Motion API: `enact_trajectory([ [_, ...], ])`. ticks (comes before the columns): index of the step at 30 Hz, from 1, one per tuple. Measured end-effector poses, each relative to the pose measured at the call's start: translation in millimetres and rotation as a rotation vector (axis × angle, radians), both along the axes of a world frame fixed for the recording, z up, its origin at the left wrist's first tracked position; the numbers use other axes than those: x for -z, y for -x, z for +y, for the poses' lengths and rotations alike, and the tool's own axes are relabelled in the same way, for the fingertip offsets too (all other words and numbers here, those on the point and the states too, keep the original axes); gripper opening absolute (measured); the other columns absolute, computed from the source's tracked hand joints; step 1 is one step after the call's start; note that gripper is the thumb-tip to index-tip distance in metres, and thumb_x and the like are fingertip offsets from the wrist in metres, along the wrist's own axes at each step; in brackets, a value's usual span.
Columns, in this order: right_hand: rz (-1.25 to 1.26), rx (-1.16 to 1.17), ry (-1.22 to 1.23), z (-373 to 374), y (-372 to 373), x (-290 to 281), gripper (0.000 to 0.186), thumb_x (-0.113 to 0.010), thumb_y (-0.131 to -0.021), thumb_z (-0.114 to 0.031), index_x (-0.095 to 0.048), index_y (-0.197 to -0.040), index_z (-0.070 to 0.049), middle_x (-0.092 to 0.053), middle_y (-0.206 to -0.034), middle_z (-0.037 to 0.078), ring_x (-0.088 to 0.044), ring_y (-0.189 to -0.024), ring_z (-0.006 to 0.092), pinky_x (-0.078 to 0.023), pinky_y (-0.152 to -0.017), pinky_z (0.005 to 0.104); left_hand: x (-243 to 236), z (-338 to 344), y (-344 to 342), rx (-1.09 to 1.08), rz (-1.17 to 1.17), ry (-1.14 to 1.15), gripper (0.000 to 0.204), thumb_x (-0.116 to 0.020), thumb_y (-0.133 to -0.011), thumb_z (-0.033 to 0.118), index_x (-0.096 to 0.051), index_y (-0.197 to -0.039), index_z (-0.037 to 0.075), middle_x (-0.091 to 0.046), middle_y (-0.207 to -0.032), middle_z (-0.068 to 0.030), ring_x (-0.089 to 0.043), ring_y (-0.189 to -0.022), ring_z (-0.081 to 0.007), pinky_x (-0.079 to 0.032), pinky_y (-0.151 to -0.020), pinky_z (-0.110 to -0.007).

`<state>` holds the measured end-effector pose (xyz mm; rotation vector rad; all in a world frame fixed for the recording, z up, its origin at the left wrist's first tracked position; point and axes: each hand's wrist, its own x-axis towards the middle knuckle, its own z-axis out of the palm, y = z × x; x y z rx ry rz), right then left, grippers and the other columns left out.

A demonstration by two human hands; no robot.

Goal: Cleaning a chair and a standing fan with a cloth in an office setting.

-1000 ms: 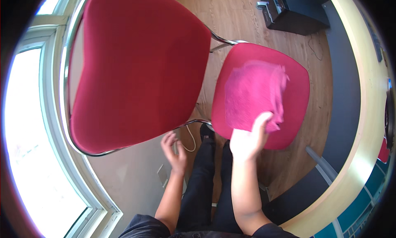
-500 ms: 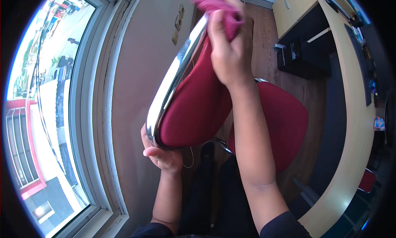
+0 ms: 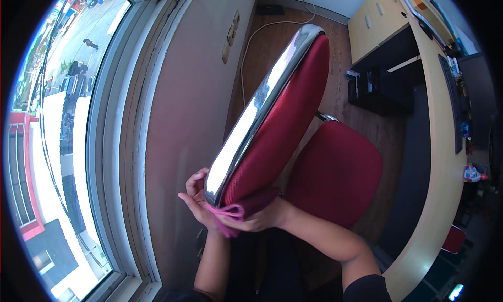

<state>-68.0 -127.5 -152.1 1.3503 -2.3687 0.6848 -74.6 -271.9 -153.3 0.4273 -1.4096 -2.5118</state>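
"Where is the pink cloth (image 3: 261, 200)?"

"At the near end of the red backrest (image 3: 285, 121), bunched between that corner and the right hand (image 3: 266, 216). A folded loop of it pokes out toward the left."

"And the grip?"

"The right hand is closed around the cloth, pressing it up to the corner. The left hand (image 3: 203, 210) is looser — fingers bent and apart beside the end of the chrome frame (image 3: 257, 108). Whether its palm bears on the metal, I can't tell."

"How would you do this bit well?"

"I'd tuck that loose loop under the right fingers, so the cloth lies flat and follows the curve where metal meets fabric. Light, even pressure from the palm should suit a rounded corner better than fingertips. I'd also brace the frame with the left hand, pushing against the right, in case the backrest shifts — and hold those left fingers clear of the cloth's path."

"Is there room to work?"

"The red seat (image 3: 338, 171) sits just to the right, so the right elbow needs care there. Farther out, the wall (image 3: 175, 118) and window frame (image 3: 123, 129) run along the left, and the pale desk (image 3: 444, 118) curves along the right."
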Motion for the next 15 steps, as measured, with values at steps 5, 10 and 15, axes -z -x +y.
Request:
enact_trajectory([
  [5, -0.055, 0.029, -0.129, 79.2, -40.4, 118.5, 0.035, -0.050, -0.089, -0.021, -0.063, -0.121, -0.015, -0.052, -0.135, 0.000, -0.043, -0.131, 0.0139, -0.036, -0.112, 0.0406, 5.1, -15.5, -6.5, 0.104, 0.103, 0.037, 0.053, -0.022, -0.105, 0.044, -0.043, -0.130, 0.002, -0.054, -0.124, -0.0140, -0.054, -0.115, -0.0211, -0.041, -0.102, -0.036],
  [10, -0.171, 0.515, 0.456, 88.6, -2.7, 57.8, 0.037, -0.044, -0.098, -0.033, -0.063, -0.119, -0.008, -0.052, -0.134, 0.010, -0.046, -0.128, 0.0205, -0.034, -0.111, 0.0395, -26.9, 13.1, 7.6, 0.178, 0.131, 0.336, 0.062, -0.028, -0.099, 0.058, -0.048, -0.116, 0.001, -0.051, -0.121, -0.0221, -0.053, -0.114, -0.0294, -0.040, -0.101, -0.043],
  [15, -0.675, 1.379, 1.820, 124.9, 93.4, 12.1, 0.057, -0.046, -0.099, -0.049, -0.051, -0.129, -0.001, -0.053, -0.132, 0.010, -0.053, -0.118, 0.0208, -0.037, -0.104, 0.0354, -14.5, 34.4, -5.6, 0.094, 0.145, 0.233, 0.084, -0.034, -0.090, 0.072, -0.049, -0.119, -0.005, -0.051, -0.125, -0.0259, -0.054, -0.117, -0.0305, -0.041, -0.101, -0.043],
])
